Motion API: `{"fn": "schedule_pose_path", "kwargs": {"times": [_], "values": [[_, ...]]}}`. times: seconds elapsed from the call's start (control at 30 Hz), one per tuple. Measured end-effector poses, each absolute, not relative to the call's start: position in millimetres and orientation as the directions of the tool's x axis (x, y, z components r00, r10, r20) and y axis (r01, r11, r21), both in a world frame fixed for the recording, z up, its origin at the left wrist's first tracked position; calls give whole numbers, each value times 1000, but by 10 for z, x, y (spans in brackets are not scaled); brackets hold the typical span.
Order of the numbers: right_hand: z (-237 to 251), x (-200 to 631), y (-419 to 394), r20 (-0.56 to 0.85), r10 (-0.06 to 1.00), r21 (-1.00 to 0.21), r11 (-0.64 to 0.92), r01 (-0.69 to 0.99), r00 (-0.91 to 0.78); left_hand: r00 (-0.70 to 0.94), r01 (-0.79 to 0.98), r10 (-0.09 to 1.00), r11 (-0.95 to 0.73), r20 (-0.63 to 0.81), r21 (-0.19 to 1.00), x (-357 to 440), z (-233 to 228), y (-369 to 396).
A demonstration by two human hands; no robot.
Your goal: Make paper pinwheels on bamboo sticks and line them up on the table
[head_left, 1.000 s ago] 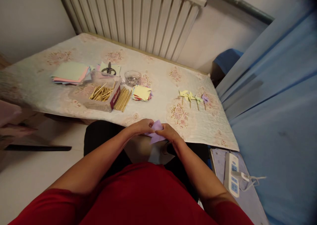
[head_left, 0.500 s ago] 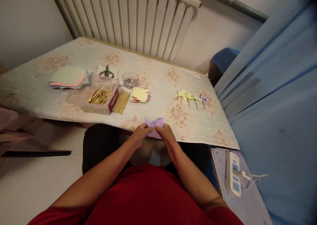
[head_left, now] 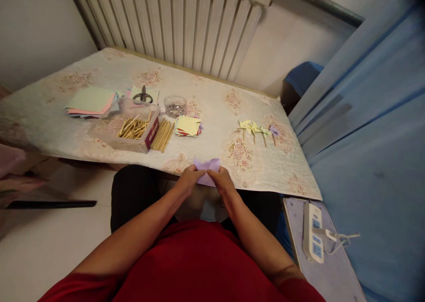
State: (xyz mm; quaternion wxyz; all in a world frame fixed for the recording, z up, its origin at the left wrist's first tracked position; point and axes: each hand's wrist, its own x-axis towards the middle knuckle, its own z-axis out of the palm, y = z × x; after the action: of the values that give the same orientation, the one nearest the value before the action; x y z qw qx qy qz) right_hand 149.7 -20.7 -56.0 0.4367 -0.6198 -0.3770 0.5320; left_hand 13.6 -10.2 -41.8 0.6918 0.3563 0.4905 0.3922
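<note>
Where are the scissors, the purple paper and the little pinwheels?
scissors [head_left: 143,95], head view, on the dark handles.
purple paper [head_left: 206,166], head view, on the upper part showing above both hands.
pinwheels [head_left: 258,129], head view, on the middle of the row lying on the table.

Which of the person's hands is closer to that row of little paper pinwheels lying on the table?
The right hand. It holds the purple paper just below and left of the pinwheels; the left hand grips the paper's other side, farther from them.
</note>
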Motion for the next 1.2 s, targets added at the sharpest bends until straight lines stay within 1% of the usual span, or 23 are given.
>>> {"fn": "schedule_pose_path", "kwargs": {"times": [0.13,0.2,0.27,0.33,0.37,0.43,0.5,0.57,0.67,0.73,0.8,0.93,1.1,1.2], "values": [[-545,1526,-229,-301,945,-953,-299,-39,128,225,-187,889,442,-400,877,105,-453,-89],[-508,1571,-252,-271,951,-963,-269,-33,149,231,-190,888,442,-398,877,80,-468,-74],[-453,1635,-287,-199,949,-976,-213,33,245,227,-189,886,447,-404,874,55,-472,-58],[-393,1704,-340,-76,932,-977,-140,158,356,207,-183,885,454,-417,872,35,-467,-45],[-367,1734,-371,-12,927,-968,-105,229,374,200,-182,884,458,-423,870,29,-463,-41],[-331,1777,-441,74,948,-938,-40,344,311,205,-194,882,461,-424,866,26,-456,-38],[-322,1793,-508,105,978,-914,25,405,178,226,-218,883,458,-412,862,31,-455,-40],[-334,1786,-561,119,992,-902,86,424,52,233,-233,883,457,-407,858,39,-458,-44],[-368,1754,-602,139,988,-894,152,422,-63,246,-227,880,460,-406,859,43,-462,-53],[-390,1732,-607,144,985,-890,172,422,-97,254,-218,881,455,-400,863,41,-456,-63],[-408,1713,-602,123,986,-893,158,421,-110,250,-212,882,453,-400,866,39,-439,-76],[-402,1672,-590,27,994,-926,66,372,-110,243,-189,878,459,-411,868,47,-383,-109],[-308,1591,-577,-104,993,-970,-89,228,-52,263,-149,878,445,-399,883,62,-353,-128],[-275,1544,-568,-143,989,-975,-132,179,-48,272,-135,883,430,-384,893,61,-360,-128]]}}
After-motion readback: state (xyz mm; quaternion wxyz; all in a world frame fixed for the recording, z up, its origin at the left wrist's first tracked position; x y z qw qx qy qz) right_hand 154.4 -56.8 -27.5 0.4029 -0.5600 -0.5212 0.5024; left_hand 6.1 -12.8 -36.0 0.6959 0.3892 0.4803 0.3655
